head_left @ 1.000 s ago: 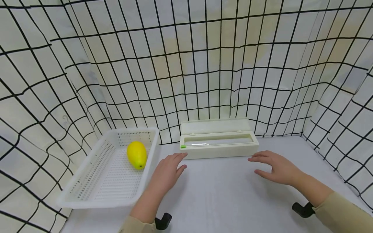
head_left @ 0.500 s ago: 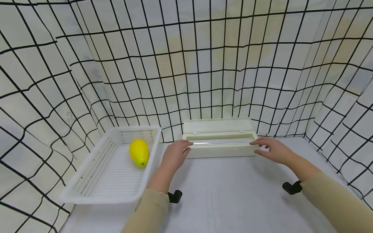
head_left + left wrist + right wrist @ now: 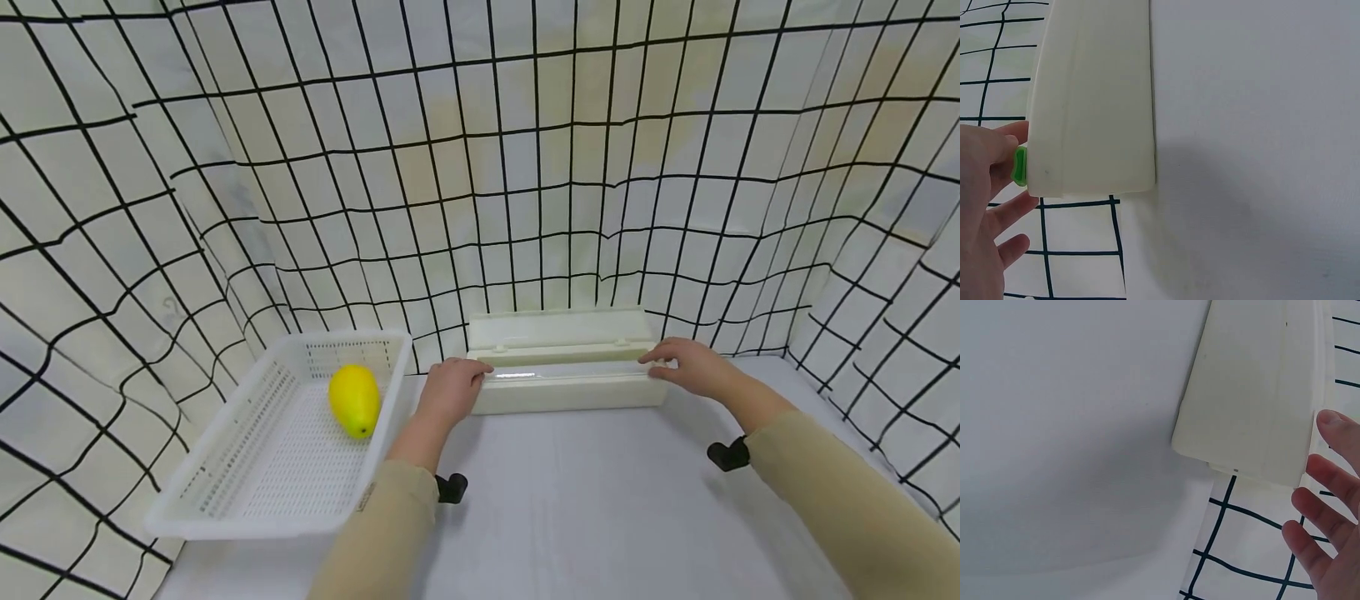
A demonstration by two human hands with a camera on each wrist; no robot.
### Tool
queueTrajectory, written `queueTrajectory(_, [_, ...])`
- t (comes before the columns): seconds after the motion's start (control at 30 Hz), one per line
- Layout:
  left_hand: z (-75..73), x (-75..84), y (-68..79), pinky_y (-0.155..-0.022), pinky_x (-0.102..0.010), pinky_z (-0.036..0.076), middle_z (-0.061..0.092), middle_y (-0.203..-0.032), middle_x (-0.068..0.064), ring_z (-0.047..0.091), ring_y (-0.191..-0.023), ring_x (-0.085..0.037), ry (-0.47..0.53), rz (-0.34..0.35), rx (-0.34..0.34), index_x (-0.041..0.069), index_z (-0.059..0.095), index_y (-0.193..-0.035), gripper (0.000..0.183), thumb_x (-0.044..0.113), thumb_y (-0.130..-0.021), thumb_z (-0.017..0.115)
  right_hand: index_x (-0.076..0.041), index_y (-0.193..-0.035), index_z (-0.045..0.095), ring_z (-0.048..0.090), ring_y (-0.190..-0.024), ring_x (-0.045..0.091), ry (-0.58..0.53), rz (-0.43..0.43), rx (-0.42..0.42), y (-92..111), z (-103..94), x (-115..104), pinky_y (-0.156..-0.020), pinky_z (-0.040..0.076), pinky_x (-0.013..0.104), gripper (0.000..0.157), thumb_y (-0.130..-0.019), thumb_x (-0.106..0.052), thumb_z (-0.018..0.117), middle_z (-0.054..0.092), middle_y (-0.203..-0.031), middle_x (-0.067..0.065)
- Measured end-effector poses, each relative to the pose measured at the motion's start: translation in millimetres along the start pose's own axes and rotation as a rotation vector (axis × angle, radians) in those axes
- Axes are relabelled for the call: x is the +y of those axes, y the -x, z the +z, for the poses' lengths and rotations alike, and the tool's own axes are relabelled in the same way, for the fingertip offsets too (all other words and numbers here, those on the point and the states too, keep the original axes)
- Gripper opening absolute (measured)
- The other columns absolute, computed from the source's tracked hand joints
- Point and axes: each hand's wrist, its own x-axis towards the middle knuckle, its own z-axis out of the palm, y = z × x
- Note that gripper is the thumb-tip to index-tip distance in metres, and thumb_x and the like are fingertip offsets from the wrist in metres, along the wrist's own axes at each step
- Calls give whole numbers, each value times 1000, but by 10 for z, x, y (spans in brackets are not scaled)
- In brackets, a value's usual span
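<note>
Two hands (image 3: 452, 390) (image 3: 693, 368) at end edges of long box (image 3: 570, 397), fingers partly spread (cannot tell grip); roomy tabletop (image 3: 570, 500) in front.

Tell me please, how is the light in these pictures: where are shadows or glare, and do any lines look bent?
Head view: a thin glint shows along the open box, and the lines of the checked cloth bend, by folds or lens I cannot say; left wrist view: a soft-edged shadow darkens the table beside the box; right wrist view: a broad, blurry-edged shadow lies on the table.
</note>
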Motion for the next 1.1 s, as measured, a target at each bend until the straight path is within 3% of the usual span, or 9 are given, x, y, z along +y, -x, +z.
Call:
queueTrajectory(0.23, [-7, 1, -31, -113, -48, 27, 65, -129, 5, 46, -133, -25, -42, -31, -100, 28, 67, -129, 34, 21, -104, 45, -13, -117, 73, 54, -117, 39, 24, -31, -22, -77, -5, -7, -95, 45, 58, 24, -96, -23, 66, 60, -125, 17])
queueTrajectory(0.63, [-54, -19, -75, -119, -47, 11, 60, -137, 4, 33, -142, -26, -62, -49, -201, 32, 65, -132, 36, 31, -102, 43, -10, -116, 74, 56, -112, 36, 24, -48, -25, -180, 24, 46, -91, 47, 55, 24, -96, -22, 65, 61, -122, 16])
queueTrajectory(1.1, [-125, 37, -133, -120, -50, 8, 65, -129, 5, 33, -143, -26, -100, -25, -260, 31, 62, -135, 39, 28, -103, 40, -6, -119, 72, 55, -112, 38, 1, -12, -63, -238, -1, 30, -91, 47, 56, 27, -96, -20, 65, 58, -123, 20])
